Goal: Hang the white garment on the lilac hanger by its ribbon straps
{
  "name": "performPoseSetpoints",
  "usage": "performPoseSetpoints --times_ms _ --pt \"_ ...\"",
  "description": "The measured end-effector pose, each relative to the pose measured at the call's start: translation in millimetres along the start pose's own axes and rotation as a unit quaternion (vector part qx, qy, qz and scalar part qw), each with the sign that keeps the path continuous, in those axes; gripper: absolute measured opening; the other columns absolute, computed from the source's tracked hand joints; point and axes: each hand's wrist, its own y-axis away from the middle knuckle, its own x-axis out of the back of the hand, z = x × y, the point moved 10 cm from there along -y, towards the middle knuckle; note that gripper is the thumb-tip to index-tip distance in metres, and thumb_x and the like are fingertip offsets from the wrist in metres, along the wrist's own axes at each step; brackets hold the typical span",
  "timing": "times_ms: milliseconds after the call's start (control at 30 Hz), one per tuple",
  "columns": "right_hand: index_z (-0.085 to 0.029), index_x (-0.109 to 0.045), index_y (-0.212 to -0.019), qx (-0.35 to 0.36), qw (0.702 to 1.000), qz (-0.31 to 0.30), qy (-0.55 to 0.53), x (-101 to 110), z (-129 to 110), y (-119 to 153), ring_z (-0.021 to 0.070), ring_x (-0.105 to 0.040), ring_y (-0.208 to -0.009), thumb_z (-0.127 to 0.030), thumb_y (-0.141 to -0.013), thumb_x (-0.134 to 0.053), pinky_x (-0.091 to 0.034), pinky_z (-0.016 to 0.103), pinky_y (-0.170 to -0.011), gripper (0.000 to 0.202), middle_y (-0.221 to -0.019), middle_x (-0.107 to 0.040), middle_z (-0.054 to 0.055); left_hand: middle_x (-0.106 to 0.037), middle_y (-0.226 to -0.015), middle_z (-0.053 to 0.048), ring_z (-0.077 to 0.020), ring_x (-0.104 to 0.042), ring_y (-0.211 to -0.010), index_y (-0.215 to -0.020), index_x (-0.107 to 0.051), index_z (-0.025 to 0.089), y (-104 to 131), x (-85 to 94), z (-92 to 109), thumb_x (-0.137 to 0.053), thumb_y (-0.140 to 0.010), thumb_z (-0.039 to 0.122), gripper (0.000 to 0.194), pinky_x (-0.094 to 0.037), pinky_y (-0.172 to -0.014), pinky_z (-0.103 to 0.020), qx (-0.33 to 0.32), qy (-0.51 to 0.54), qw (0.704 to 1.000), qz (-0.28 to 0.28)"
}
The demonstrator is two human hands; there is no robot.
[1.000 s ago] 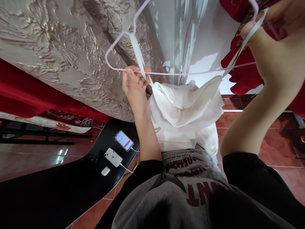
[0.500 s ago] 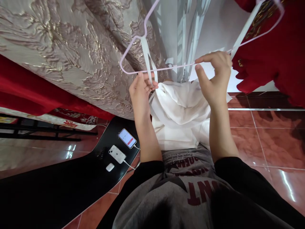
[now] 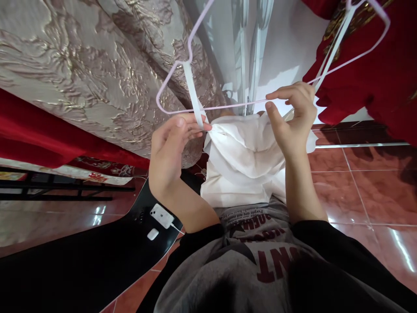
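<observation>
The hanger (image 3: 231, 105) is pale lilac and the garment (image 3: 241, 163) white, with glinting florals on the pinkish-beige curtain (image 3: 97, 78) at ten o'clock, gold on red cloth (image 3: 384, 87) at two, a black desk (image 3: 97, 248) at eight and a maroon-lettered grey shirt (image 3: 241, 274) at six.

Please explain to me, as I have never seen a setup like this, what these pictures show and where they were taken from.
Certainly. There is no machine here: the hands belong to a person, and the camera is worn on that person's head, looking forward and down.

The fingers of the left hand are at one of the white straps, which run from a white cloth garment to a lilac hanger. The right hand has its thumb and forefinger at the hanger's lower bar; how firmly either hand grips is hard to tell.

At lower left, a phone and a small white case lie on a black surface.
</observation>
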Motion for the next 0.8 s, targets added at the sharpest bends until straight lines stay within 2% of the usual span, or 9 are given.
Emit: performPoseSetpoints --times_ms 67,167,300,400,500,567,667,733,800 --pt "-0.030 -0.069 -0.093 0.003 1.000 -0.006 -0.005 -1.9 -0.6 1.7 0.0224 -0.055 -0.107 -0.042 -0.090 -0.063 -0.050 0.048 -0.100 0.014 -0.092 -0.065 0.003 -0.073 -0.098 -0.011 -0.0270 -0.070 -0.099 -0.100 -0.080 0.022 -9.4 -9.2 12.0 -0.052 -0.105 0.041 0.034 -0.058 -0.090 -0.035 -0.020 0.055 0.998 -0.017" --pt "-0.031 -0.068 -0.095 0.003 1.000 -0.016 -0.003 -6.2 -0.5 3.6 0.0223 -0.054 -0.108 -0.035 -0.089 -0.062 -0.050 0.048 -0.100 0.009 -0.094 -0.064 0.002 -0.069 -0.122 -0.006 -0.0212 -0.061 -0.124 -0.101 -0.078 0.023 -25.0 -17.6 29.6 -0.022 -0.111 0.033 0.058 -0.053 -0.104 -0.030 -0.017 0.177 0.984 -0.009" --pt "-0.033 -0.069 -0.098 0.001 0.999 -0.035 -0.003 -10.4 3.4 2.7 0.0216 -0.055 -0.109 -0.030 -0.088 -0.062 -0.050 0.047 -0.101 0.013 -0.098 -0.066 0.001 -0.064 -0.132 0.003 -0.0117 -0.046 -0.140 -0.093 -0.076 0.027 -26.9 7.5 46.3 -0.002 -0.109 0.022 0.075 -0.040 -0.119 -0.023 -0.130 0.198 0.968 0.087" --pt "-0.033 -0.071 -0.097 0.000 1.000 -0.025 -0.015 -6.1 5.0 1.2 0.0215 -0.056 -0.108 -0.033 -0.088 -0.063 -0.050 0.047 -0.102 0.011 -0.096 -0.067 0.001 -0.066 -0.128 0.009 -0.0131 -0.045 -0.141 -0.099 -0.074 0.031 -8.8 51.9 24.6 -0.023 -0.109 0.021 0.052 -0.048 -0.113 -0.027 -0.216 0.184 0.932 0.226" --pt "-0.033 -0.072 -0.100 0.002 0.999 -0.034 -0.024 -6.9 0.3 2.3 0.0213 -0.058 -0.109 -0.034 -0.090 -0.061 -0.050 0.050 -0.105 0.014 -0.099 -0.069 0.001 -0.069 -0.126 0.005 -0.0178 -0.055 -0.133 -0.110 -0.067 0.028 -6.8 70.0 -21.7 -0.046 -0.104 0.014 0.025 -0.056 -0.089 -0.027 -0.133 0.163 0.936 0.282" --pt "-0.034 -0.071 -0.105 0.005 0.998 -0.051 -0.028 -10.7 -6.3 4.1 0.0212 -0.058 -0.112 -0.033 -0.090 -0.060 -0.049 0.051 -0.108 0.019 -0.105 -0.070 0.000 -0.072 -0.122 -0.002 -0.0231 -0.061 -0.125 -0.113 -0.064 0.023 -14.8 55.4 -38.6 -0.052 -0.102 0.020 0.017 -0.056 -0.075 -0.028 -0.067 0.138 0.959 0.236" --pt "-0.037 -0.069 -0.116 0.001 0.995 -0.098 -0.034 -19.0 -17.0 7.1 0.0211 -0.057 -0.120 -0.030 -0.089 -0.062 -0.048 0.051 -0.111 0.028 -0.118 -0.069 -0.002 -0.071 -0.123 -0.006 -0.0257 -0.063 -0.122 -0.114 -0.060 0.023 -23.2 18.5 -38.1 -0.047 -0.106 0.030 0.017 -0.053 -0.066 -0.028 -0.033 0.113 0.978 0.170" --pt "-0.038 -0.069 -0.118 0.003 0.991 -0.124 -0.053 -20.0 -24.4 8.7 0.0215 -0.058 -0.122 -0.028 -0.088 -0.065 -0.047 0.051 -0.113 0.032 -0.121 -0.069 -0.004 -0.073 -0.115 -0.006 -0.0242 -0.066 -0.115 -0.110 -0.058 0.024 -24.1 3.6 -32.5 -0.042 -0.109 0.029 0.017 -0.051 -0.061 -0.027 -0.038 0.127 0.975 0.177" --pt "-0.039 -0.069 -0.116 0.009 0.992 -0.094 -0.087 -7.5 -28.8 7.7 0.0214 -0.061 -0.121 -0.027 -0.090 -0.063 -0.049 0.048 -0.110 0.030 -0.120 -0.070 -0.004 -0.072 -0.101 -0.006 -0.0230 -0.069 -0.106 -0.102 -0.055 0.022 -25.0 -5.3 -29.2 -0.038 -0.112 0.024 0.019 -0.046 -0.055 -0.025 -0.048 0.153 0.971 0.178"
